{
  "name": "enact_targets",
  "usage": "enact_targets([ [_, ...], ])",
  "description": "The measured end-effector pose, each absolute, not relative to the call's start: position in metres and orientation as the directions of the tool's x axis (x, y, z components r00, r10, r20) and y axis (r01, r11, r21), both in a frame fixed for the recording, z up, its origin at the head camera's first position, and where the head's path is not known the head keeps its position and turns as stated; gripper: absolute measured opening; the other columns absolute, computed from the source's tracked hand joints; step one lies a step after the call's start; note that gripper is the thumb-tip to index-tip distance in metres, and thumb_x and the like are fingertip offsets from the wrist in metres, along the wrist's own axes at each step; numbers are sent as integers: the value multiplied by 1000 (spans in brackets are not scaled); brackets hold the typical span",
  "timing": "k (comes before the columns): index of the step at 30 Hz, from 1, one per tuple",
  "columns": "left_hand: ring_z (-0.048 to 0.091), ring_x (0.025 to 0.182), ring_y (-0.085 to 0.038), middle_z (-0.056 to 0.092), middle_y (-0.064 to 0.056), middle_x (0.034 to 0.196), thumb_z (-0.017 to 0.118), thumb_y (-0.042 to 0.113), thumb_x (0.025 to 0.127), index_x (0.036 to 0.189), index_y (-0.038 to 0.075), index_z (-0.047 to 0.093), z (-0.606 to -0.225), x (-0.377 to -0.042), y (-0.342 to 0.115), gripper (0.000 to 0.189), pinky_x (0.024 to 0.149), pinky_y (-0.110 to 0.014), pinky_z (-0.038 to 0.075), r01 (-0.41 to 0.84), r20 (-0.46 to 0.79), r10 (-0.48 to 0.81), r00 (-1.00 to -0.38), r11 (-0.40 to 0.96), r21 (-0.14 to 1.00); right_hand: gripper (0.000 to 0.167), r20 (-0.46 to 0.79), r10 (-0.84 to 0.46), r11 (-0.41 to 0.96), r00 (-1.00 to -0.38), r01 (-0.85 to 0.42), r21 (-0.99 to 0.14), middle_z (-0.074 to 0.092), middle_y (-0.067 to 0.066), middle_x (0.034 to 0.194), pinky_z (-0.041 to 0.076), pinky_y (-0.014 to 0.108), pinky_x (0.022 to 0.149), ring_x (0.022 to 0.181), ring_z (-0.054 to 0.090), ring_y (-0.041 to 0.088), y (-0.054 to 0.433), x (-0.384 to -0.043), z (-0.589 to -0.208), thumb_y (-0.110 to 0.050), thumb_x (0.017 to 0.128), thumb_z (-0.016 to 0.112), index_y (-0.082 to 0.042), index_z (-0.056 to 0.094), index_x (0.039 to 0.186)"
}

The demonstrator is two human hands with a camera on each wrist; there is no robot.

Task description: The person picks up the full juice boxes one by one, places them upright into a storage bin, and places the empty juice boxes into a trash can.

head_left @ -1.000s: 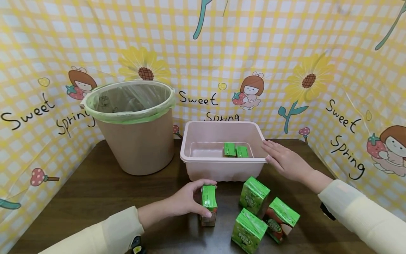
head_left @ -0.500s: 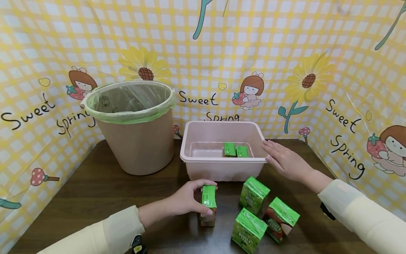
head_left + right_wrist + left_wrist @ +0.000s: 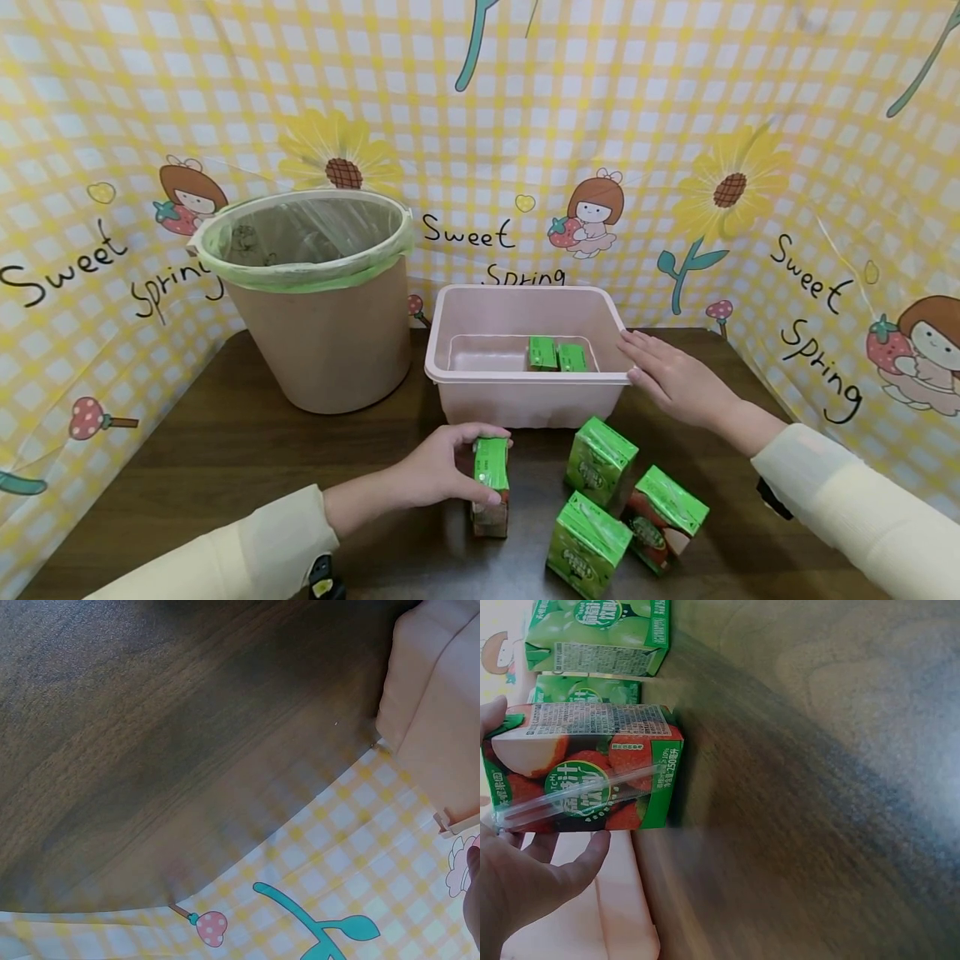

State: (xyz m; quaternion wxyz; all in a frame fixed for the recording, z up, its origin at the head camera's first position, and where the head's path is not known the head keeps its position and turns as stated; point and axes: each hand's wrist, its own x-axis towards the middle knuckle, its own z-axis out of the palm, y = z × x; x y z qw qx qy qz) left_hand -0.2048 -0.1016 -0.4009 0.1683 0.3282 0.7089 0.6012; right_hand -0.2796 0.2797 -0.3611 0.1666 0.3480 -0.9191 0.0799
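My left hand [image 3: 423, 475] grips a juice box [image 3: 491, 462] between thumb and fingers, in front of the basin. The left wrist view shows that juice box's lychee-printed side [image 3: 577, 761], with a wrapped straw across it. My right hand [image 3: 675, 379], fingers straight, touches the right rim of the pink plastic basin [image 3: 517, 400]. Two green-topped juice boxes [image 3: 542, 353] sit inside the basin, towards its right. Right of my left hand stand two green juice boxes [image 3: 588, 546] and a red one [image 3: 667, 517], close together. Only a sliver of my right hand enters the right wrist view.
Behind and left of my left hand stands a tall beige bin [image 3: 330, 342] with a green-edged liner bag over its rim. The dark wooden table [image 3: 202, 467] ends at a yellow checked cloth [image 3: 480, 150] that hangs around the back and sides.
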Motion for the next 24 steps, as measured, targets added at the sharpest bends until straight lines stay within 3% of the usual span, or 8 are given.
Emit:
enact_targets([
  [14, 65, 95, -22, 64, -12, 121, 82, 0, 74, 131, 1, 57, -369, -206, -105, 62, 81, -47, 54, 364, 260, 652, -713, 27, 931, 50, 364, -612, 746, -702, -665, -28, 38, 20, 150, 29, 52, 109, 136, 35, 39, 279, -278, -360, -28, 104, 48, 0, 44, 144],
  [24, 67, 93, -31, 64, -18, 113, 82, 3, 76, 134, -1, 53, -333, -207, -107, 65, 75, -41, 57, 335, 248, 647, -721, 12, 942, 50, 361, -617, 741, -699, -671, -32, 38, 21, 150, 29, 50, 109, 136, 35, 39, 279, -279, -359, -28, 103, 48, 0, 44, 144],
])
